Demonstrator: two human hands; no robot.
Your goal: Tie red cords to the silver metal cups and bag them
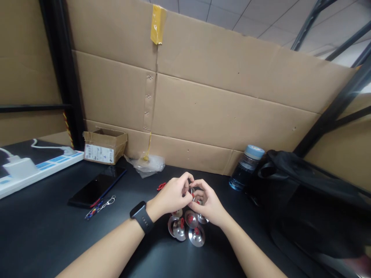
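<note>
My left hand (173, 195) and my right hand (208, 202) meet fingertip to fingertip above a black table (43, 231). Together they pinch a small silver metal piece with a red part (193, 195); most of it is hidden by the fingers. Just below the hands lies a cluster of several small shiny metal discs with red centres (187, 228). A loose red piece (161, 186) lies on the table left of my left hand. A black watch (142, 216) is on my left wrist.
A black phone (92, 190), a blue pen and a key ring (100, 204) lie at the left. A small cardboard box (104, 146), a crumpled plastic bag (147, 164), a water bottle (246, 168), a black bag (313, 200), a white power strip (31, 170) and a cardboard wall surround the table.
</note>
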